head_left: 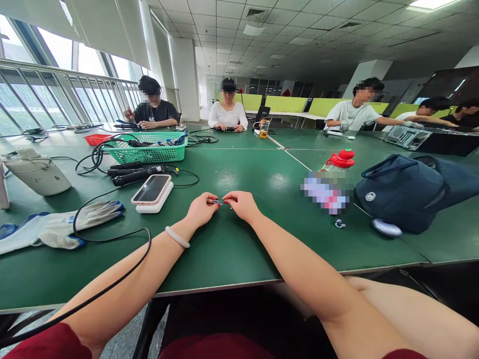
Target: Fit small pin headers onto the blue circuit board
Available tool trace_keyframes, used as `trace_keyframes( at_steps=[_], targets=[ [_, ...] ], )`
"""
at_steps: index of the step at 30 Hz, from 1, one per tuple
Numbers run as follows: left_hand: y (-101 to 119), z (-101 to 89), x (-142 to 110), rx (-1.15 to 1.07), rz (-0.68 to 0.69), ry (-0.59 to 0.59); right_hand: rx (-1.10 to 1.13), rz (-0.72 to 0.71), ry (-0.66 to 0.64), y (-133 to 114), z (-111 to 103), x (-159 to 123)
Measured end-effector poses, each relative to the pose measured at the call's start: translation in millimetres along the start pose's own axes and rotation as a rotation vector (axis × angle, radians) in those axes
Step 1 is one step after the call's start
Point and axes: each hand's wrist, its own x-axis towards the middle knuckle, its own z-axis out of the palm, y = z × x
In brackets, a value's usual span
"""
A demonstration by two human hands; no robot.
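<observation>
Both hands meet over the green table point(220, 254). My left hand point(201, 209) pinches a small dark piece with light specks point(217, 202), perhaps a little circuit board; it is too small to name surely. The fingertips of my right hand point(242, 205) are pressed together at the right end of that piece. Whether they grip the piece itself or something tinier on it, I cannot tell. A tiny dark speck lies just under the right fingers. To the left of my hands, a phone point(152, 189) rests on a white case or box point(157, 205).
A black cable point(123, 276) crosses my left forearm. Gloves point(86, 219), a green basket point(149, 153) and a white container point(35, 172) stand left. A red-capped bottle point(340, 160), a navy bag point(407, 192) and a round white object point(386, 228) lie right. Several people sit across.
</observation>
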Motion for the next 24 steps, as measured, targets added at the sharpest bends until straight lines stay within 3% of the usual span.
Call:
trace_keyframes(
  at_steps=[13, 24],
  targets=[
    [-4.1, 1.8, 1.7, -0.132, 0.028, -0.044, -0.070, -0.167, 0.022, -3.3, -1.1, -3.5],
    [6.1, 1.8, -1.9, -0.518, -0.012, -0.091, -0.007, -0.187, 0.074, -5.8, -2.1, -5.3]
  ],
)
